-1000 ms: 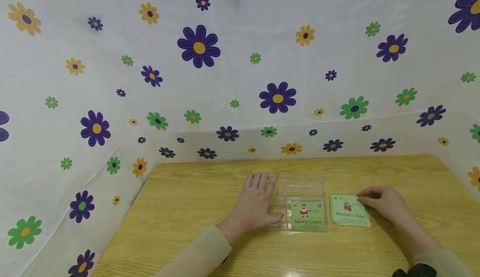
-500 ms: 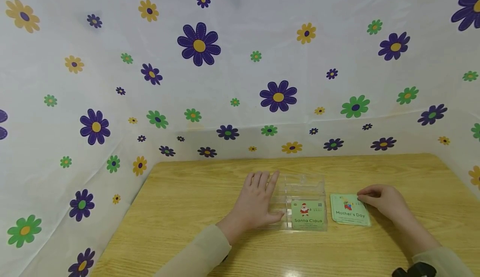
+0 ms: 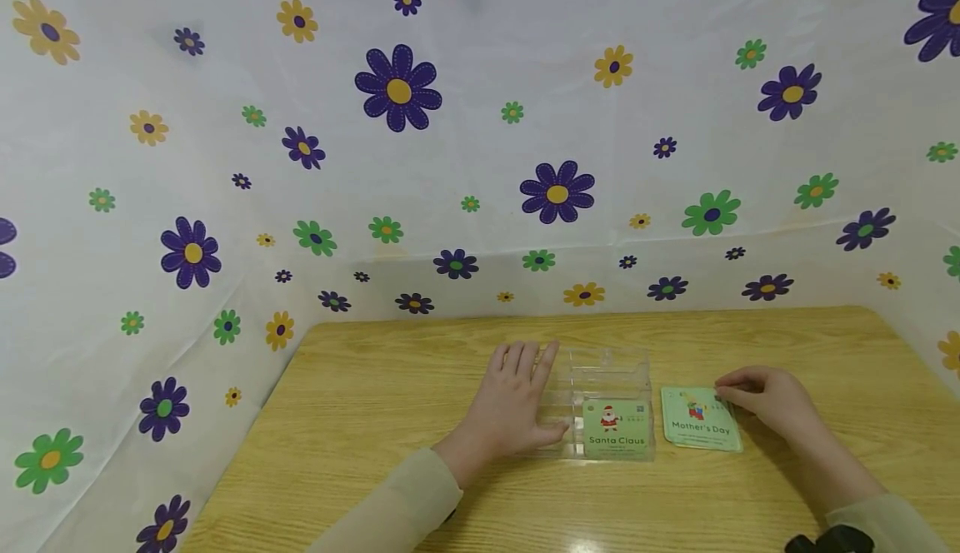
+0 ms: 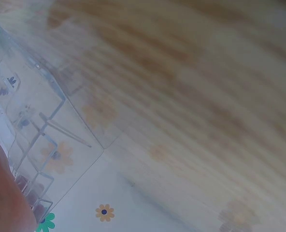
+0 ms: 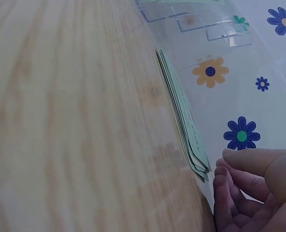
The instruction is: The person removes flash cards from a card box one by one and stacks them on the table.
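Observation:
A clear plastic card box [image 3: 609, 374] with dividers lies on the table. In its near right compartment sits a green card [image 3: 617, 430] reading "Santa Claus". My left hand [image 3: 510, 407] rests over the box's left side, fingers straight and thumb out beside the Santa Claus card. Right of the box lies a stack of green cards [image 3: 699, 424], its top card reading "Mother's Day". My right hand [image 3: 772, 403] pinches the stack's far right corner between thumb and curled fingers. The right wrist view shows the card edges [image 5: 181, 116] slightly fanned at the end nearest the fingertips.
A wooden table [image 3: 375, 420] carries the box and cards. Behind it and at both sides hangs a white cloth [image 3: 465, 145] printed with flowers. The table's far edge meets the cloth a short way beyond the box.
Both hands, the box and the cards have hardly moved. The head view has tilted very slightly.

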Tool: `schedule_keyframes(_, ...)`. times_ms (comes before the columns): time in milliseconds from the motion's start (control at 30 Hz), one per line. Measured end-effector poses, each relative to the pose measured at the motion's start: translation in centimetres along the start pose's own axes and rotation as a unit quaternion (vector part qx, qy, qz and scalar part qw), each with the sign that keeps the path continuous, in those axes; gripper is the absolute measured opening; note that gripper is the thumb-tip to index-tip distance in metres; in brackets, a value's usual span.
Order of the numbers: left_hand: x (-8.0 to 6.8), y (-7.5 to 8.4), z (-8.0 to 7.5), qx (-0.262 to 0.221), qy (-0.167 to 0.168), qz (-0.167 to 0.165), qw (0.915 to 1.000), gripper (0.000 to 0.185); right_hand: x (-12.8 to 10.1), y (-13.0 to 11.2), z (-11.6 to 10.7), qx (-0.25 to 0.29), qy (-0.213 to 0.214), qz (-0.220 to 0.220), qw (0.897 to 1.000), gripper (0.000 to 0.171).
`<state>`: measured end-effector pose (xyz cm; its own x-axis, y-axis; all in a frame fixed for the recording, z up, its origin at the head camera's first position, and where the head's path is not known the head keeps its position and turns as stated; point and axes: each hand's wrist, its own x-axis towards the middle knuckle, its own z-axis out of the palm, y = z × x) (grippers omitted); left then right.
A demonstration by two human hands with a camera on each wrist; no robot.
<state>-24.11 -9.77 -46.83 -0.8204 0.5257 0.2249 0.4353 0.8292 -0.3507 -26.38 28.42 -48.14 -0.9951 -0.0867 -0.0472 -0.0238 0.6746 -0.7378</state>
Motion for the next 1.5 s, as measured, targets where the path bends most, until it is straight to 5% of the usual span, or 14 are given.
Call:
schedule_keyframes(1100,0.1,0.0,0.1,0.002,-0.005,0.002,1.0000,0.113,-0.7,-2.2,-0.9,0.034,0.002,-0.001,0.999,0.034)
schedule_keyframes(1500,0.0,0.0,0.4,0.011,0.016,0.005,0.9998,0.112,-1.6,-3.7,-1.0,0.034,0.000,-0.039,0.999,0.035)
